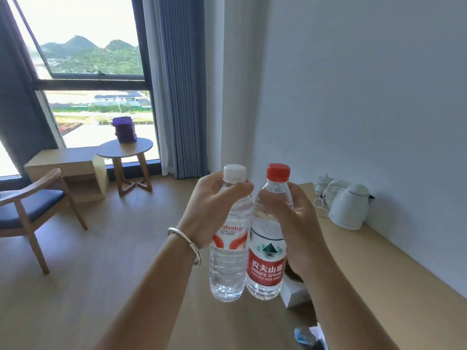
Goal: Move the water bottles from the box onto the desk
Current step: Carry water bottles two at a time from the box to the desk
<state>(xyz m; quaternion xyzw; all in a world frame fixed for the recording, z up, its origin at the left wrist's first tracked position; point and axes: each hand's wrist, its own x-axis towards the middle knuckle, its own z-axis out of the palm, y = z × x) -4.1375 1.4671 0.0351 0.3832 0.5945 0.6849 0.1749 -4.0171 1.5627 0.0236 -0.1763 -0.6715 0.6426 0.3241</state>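
Two clear water bottles hang upright side by side in mid-air above the floor. My left hand [211, 208] grips the upper part of the white-capped bottle [228, 263]. My right hand [290, 223] grips the shoulder of the red-capped bottle [266, 263] with the red label. The bottles touch each other. A corner of a white box [294, 295] shows under my right forearm, mostly hidden. The wooden desk [394, 279] runs along the wall to the right of both bottles.
A white kettle [347, 207] with its cord and base stands at the desk's far end. A chair [32, 213] sits at left, a round side table [125, 147] with a purple stack by the window. Wooden floor lies between them.
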